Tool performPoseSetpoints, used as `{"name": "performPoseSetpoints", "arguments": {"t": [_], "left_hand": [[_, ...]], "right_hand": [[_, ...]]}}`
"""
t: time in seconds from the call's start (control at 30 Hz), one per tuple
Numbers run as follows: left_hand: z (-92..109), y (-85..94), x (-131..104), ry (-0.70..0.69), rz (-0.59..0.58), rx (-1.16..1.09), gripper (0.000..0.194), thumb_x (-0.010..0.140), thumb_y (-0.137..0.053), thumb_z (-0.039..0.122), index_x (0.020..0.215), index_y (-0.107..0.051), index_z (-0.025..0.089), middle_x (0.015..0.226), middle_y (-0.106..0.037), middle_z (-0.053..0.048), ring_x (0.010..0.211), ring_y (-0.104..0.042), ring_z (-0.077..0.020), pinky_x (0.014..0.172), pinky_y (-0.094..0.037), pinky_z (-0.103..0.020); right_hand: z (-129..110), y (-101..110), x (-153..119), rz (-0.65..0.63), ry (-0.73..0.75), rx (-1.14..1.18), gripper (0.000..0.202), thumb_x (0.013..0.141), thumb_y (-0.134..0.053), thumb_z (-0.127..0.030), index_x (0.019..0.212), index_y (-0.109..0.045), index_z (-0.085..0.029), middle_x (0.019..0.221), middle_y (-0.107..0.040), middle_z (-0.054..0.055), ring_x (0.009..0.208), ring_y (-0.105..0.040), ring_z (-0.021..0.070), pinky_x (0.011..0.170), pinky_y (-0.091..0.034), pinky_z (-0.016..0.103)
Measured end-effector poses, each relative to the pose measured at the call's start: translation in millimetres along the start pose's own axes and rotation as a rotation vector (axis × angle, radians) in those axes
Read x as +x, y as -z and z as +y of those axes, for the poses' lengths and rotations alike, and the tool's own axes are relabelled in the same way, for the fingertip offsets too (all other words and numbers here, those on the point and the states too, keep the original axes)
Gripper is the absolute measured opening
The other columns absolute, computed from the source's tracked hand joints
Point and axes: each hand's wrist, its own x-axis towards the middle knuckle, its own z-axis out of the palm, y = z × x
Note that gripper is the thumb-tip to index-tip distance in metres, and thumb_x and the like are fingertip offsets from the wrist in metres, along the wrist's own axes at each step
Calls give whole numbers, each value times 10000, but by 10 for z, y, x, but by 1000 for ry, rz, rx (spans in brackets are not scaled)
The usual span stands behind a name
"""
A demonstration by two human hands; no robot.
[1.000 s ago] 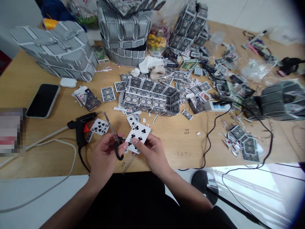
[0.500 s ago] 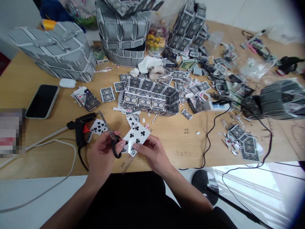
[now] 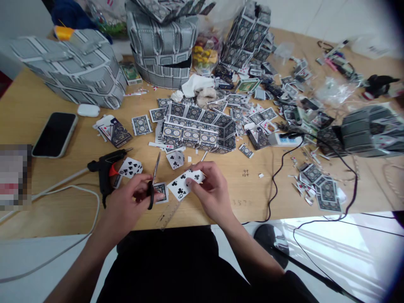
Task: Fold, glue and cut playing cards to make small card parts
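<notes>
My left hand point(image 3: 131, 202) is closed round the black handles of the scissors point(image 3: 151, 194), whose blades point away from me. A six of clubs card point(image 3: 179, 186) is pinched in my right hand point(image 3: 211, 191), face up. Beneath and between the hands lie a patterned card point(image 3: 162, 192) and a clear ruler point(image 3: 167, 213). Just beyond them is a five of clubs card point(image 3: 175, 159). Farther back stands an open box built of folded cards point(image 3: 198, 128).
A glue gun point(image 3: 107, 168) and a phone point(image 3: 55, 134) lie at the left. Large card-woven shapes point(image 3: 75, 67) stand behind. A power strip point(image 3: 284, 139) with black cables and a stack of cards point(image 3: 326, 189) are at the right.
My left hand has let go of the six of clubs and moved left with the scissors. My right hand has moved slightly up and right, tilting the card. The patterned card now shows.
</notes>
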Motion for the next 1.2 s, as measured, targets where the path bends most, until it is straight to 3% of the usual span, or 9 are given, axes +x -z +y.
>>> {"name": "performPoseSetpoints", "arguments": {"t": [0.1, 0.27, 0.43, 0.57, 0.7, 0.83, 0.97, 1.1, 1.2], "left_hand": [[-114, 45, 4, -5, 37, 273, 403, 835, -802, 472, 1177, -724, 273, 887, -842, -33, 731, -771, -262, 670, -534, -348], [-177, 25, -52, 2, 16, 637, 255, 927, -711, 259, 1180, -728, 289, 1098, -840, -63, 926, -803, -303, 762, -545, -373], [-140, 18, -50, -34, -8, 772, 272, 956, -661, 230, 1210, -739, 290, 1234, -769, -87, 1047, -790, -330, 783, -564, -384], [-177, 116, 29, -14, -74, 707, 322, 874, -717, 224, 1190, -750, 274, 1154, -765, -80, 942, -791, -301, 799, -594, -395], [-218, 239, 16, -123, -108, 521, 315, 867, -753, 345, 1172, -773, 272, 1041, -794, -68, 839, -796, -281, 742, -622, -373], [-71, 166, -149, -340, 38, 336, 345, 996, -713, 409, 1324, -739, 304, 1144, -825, -54, 938, -818, -253, 862, -653, -365], [130, -49, -262, -586, 214, 146, 346, 984, -792, 294, 1325, -740, 325, 1176, -841, -26, 966, -825, -212, 939, -666, -331], [204, -162, -228, -593, 265, 177, 214, 977, -813, 322, 1189, -832, 349, 1092, -850, -9, 946, -824, -214, 831, -682, -307], [205, -167, -196, -600, 282, 167, 275, 972, -829, 324, 1244, -827, 365, 1089, -858, -5, 899, -824, -203, 790, -681, -300]], "right_hand": [[1, 39, 0, -33, 26, -78, 48, 927, -805, -232, 961, -783, -257, 1041, -771, 46, 970, -705, 211, 782, -570, 336], [20, 24, 5, -57, 44, -76, 116, 881, -894, -252, 982, -862, -298, 979, -806, 33, 923, -718, 211, 806, -591, 376], [33, 21, 19, -68, 57, -5, 204, 848, -955, -235, 1014, -893, -338, 981, -829, 26, 907, -734, 206, 743, -581, 361], [18, 29, 29, -51, 38, -3, 207, 816, -982, -240, 992, -909, -322, 951, -840, 35, 851, -727, 204, 738, -583, 375], [7, 21, 28, -29, 10, 18, 210, 789, -997, -253, 973, -914, -310, 947, -844, 40, 819, -723, 204, 721, -596, 381], [3, -10, 18, -3, -19, 65, 230, 753, -1020, -268, 952, -916, -316, 910, -839, 27, 787, -721, 190, 710, -610, 365], [-14, -54, 3, 6, -68, 98, 251, 727, -1036, -287, 946, -916, -315, 864, -835, 15, 738, -710, 183, 656, -603, 348], [-40, -70, -18, 13, -54, 76, 267, 722, -1047, -330, 953, -914, -311, 888, -846, 21, 740, -711, 192, 668, -600, 367], [-54, -63, -42, 8, 2, 22, 260, 747, -1041, -326, 974, -916, -319, 931, -860, 34, 770, -721, 201, 697, -588, 376]]}}
